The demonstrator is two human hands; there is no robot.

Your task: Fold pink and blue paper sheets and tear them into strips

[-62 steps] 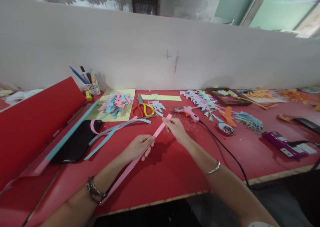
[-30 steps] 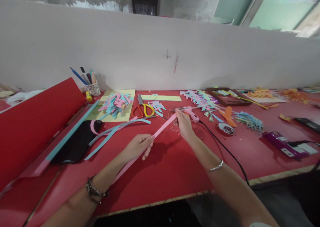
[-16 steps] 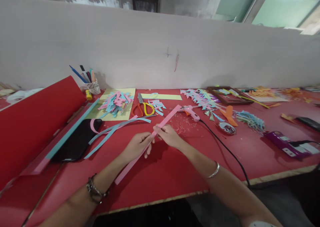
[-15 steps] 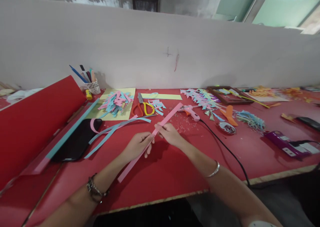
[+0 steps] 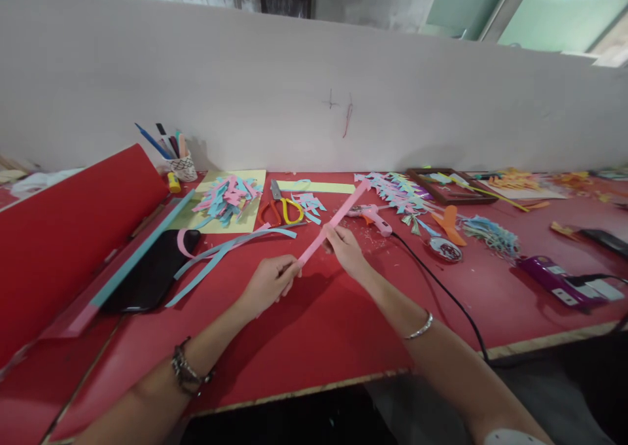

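A long pink paper strip (image 5: 313,249) slants up to the right above the red table, held in both hands. My left hand (image 5: 273,279) pinches it at its lower end. Further up, my right hand (image 5: 345,247) is closed on the strip, its thumb and fingers on the paper. The upper end reaches over a pink glue gun (image 5: 377,221) that lies on the table. Scissors (image 5: 280,208) with red and yellow handles lie beyond my hands. Loose blue paper strips (image 5: 216,268) rest left of my left hand.
A heap of pink and blue paper pieces (image 5: 229,199) lies on yellow paper. At left are a black phone-like slab (image 5: 147,278) and a pen cup (image 5: 182,168). Fringed paper garlands (image 5: 397,193) and a purple power strip (image 5: 559,281) are at right. The glue gun's cord (image 5: 446,288) crosses the table's front edge.
The strip has slid up and to the right. My right hand has moved slightly right and up with it, and my left hand is now at its lower end.
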